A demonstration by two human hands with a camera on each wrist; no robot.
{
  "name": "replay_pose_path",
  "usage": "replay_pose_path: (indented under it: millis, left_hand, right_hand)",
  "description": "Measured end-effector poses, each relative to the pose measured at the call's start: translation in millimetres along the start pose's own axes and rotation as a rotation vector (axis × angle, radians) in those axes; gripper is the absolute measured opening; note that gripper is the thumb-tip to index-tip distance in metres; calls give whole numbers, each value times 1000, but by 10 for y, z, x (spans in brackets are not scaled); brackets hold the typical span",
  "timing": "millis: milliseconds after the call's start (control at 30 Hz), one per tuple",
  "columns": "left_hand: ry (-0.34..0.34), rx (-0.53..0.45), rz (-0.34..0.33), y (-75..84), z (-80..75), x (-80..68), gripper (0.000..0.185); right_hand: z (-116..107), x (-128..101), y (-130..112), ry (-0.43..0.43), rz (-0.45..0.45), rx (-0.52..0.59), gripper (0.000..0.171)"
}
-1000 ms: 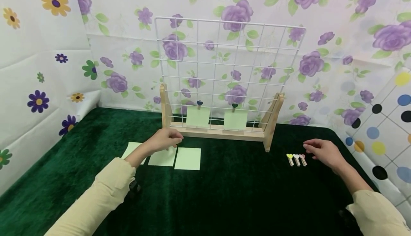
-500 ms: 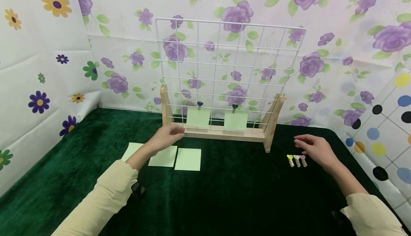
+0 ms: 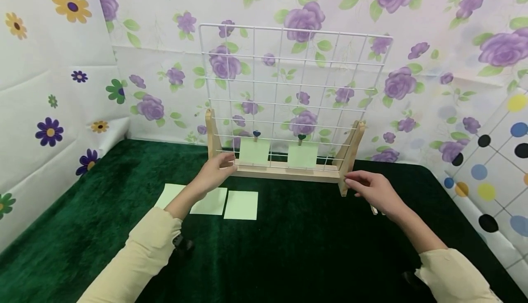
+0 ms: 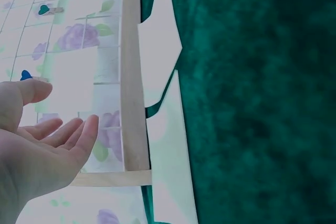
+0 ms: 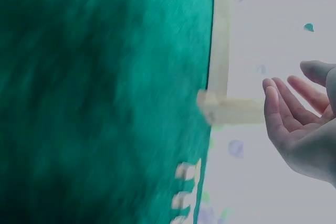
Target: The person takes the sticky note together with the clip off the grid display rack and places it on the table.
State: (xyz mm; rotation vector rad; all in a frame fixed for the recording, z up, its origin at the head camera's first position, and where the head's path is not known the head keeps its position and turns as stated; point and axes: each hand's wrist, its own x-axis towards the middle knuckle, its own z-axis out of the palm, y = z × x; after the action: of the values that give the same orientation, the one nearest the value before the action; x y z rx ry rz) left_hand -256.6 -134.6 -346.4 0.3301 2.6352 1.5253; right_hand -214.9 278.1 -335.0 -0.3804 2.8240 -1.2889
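Note:
A white wire grid [image 3: 294, 92] stands in a wooden stand [image 3: 284, 171] at the back of the green cloth. Two pale green notes [image 3: 254, 151] hang on its lowest wires from small heart clips [image 3: 256, 134]. My left hand [image 3: 218, 171] hovers open at the stand's left post, fingers relaxed and holding nothing [image 4: 50, 145]. My right hand [image 3: 371, 190] is open beside the stand's right foot [image 5: 220, 109], also empty [image 5: 302, 124]. Three loose green notes [image 3: 241, 204] lie on the cloth under my left forearm. Small clips [image 3: 374, 210] peek out behind my right hand.
Green velvet cloth [image 3: 288, 257] covers the table. Floral paper walls [image 3: 62, 64] close in the left, back and right sides. A dotted sheet [image 3: 495, 165] leans at the right edge.
My right hand has moved left from the clips to the stand's right foot. My left hand has lifted off the loose notes and gone forward to the stand's left post.

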Motion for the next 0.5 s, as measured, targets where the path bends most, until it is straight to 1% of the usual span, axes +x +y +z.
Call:
replay_pose_path:
  millis: [100, 200, 300, 500]
  left_hand:
    - [13, -1, 13, 38, -7, 14, 53]
    - [12, -17, 23, 71, -3, 38, 53]
    - [14, -44, 19, 96, 12, 69, 54]
    - [24, -74, 4, 155, 52, 108, 56]
  right_hand:
    - [77, 54, -96, 6, -37, 8, 42]
    - [148, 122, -182, 12, -60, 18, 40]
    - [219, 217, -274, 18, -73, 43, 41]
    - [366, 422, -474, -4, -124, 153, 39]
